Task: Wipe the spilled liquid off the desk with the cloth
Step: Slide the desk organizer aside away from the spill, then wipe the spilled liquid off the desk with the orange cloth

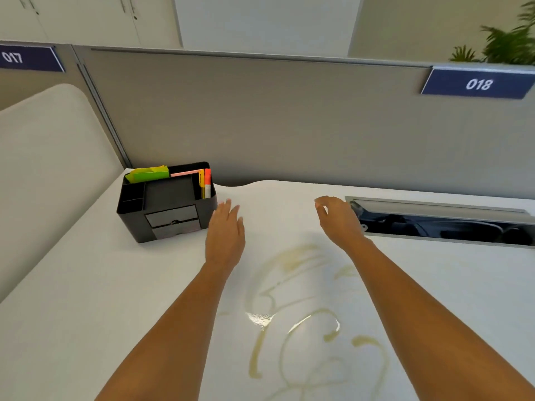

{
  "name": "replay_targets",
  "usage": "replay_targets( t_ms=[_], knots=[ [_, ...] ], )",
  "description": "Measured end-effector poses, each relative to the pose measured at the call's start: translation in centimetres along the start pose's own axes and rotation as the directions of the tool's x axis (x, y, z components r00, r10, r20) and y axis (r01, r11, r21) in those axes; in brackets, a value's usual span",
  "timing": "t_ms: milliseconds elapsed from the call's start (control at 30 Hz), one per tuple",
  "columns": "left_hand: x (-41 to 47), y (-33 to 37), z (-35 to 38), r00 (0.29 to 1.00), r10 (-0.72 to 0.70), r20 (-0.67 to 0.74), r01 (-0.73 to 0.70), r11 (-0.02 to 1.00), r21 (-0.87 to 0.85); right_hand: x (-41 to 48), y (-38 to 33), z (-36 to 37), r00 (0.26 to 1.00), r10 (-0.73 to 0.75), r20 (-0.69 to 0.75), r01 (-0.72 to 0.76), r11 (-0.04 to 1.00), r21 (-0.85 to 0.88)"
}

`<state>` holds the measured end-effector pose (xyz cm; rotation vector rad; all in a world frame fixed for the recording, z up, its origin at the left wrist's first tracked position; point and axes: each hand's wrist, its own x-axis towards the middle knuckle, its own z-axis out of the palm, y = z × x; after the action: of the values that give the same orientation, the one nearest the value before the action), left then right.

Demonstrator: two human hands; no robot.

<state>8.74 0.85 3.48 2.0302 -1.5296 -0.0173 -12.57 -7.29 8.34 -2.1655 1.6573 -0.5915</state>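
Observation:
Yellowish spilled liquid (289, 308) lies in thin curved streaks on the white desk (86, 285), between my two forearms, with a shiny wet patch near the middle. My left hand (225, 230) hovers flat beyond the spill, fingers straight and slightly apart, holding nothing. My right hand (338, 218) is held beyond the spill to the right, fingers loosely curled and apart, holding nothing. No cloth is in view.
A black desk organiser (168, 204) with green, pink and orange items stands just left of my left hand. An open cable slot (443, 221) with a metal rim lies at the right. A grey partition (289, 120) closes the back; a white rounded panel (43, 169) stands left.

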Motion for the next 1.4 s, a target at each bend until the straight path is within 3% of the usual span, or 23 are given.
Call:
replay_targets(
  t_ms=[167, 300, 467, 633, 833, 1067, 1267, 1333, 1400],
  knots=[
    [-1.5, 3.5, 5.1, 0.984, 0.058, 0.169, -0.064, 0.997, 0.032, -2.4, 7.2, -2.4, 0.992, 0.107, -0.060, -0.110, 0.992, -0.061],
    [-1.5, 5.8, 7.4, 0.971, 0.098, 0.219, -0.114, 0.991, 0.063, -4.1, 11.8, -3.1, 0.980, 0.160, -0.114, -0.168, 0.983, -0.067],
    [-1.2, 8.2, 9.9, 0.964, 0.050, 0.263, -0.066, 0.996, 0.053, -5.3, 16.5, -3.2, 0.954, 0.258, -0.154, -0.274, 0.957, -0.096],
    [-1.4, 8.3, 11.0, 0.976, 0.039, 0.216, -0.054, 0.996, 0.066, -5.9, 20.1, -4.3, 0.933, 0.287, -0.215, -0.314, 0.943, -0.106],
    [-1.2, 8.2, 11.2, 0.976, 0.056, 0.212, -0.070, 0.996, 0.057, -6.4, 25.3, -8.1, 0.858, 0.378, -0.347, -0.430, 0.899, -0.085],
    [-1.1, 8.0, 11.9, 0.976, 0.061, 0.209, -0.077, 0.995, 0.070, -7.4, 32.9, -14.0, 0.704, 0.553, -0.445, -0.668, 0.729, -0.150],
    [-0.7, 7.0, 12.6, 0.980, 0.072, 0.186, -0.089, 0.992, 0.085, -8.9, 37.8, -16.3, 0.550, 0.694, -0.464, -0.832, 0.502, -0.236],
    [-0.6, 6.7, 12.9, 0.979, 0.097, 0.181, -0.117, 0.988, 0.103, -9.1, 38.7, -16.4, 0.536, 0.700, -0.472, -0.843, 0.467, -0.265],
    [-0.5, 6.2, 13.2, 0.975, 0.126, 0.184, -0.152, 0.979, 0.134, -9.2, 39.4, -16.3, 0.567, 0.664, -0.488, -0.824, 0.451, -0.344]
  ],
)
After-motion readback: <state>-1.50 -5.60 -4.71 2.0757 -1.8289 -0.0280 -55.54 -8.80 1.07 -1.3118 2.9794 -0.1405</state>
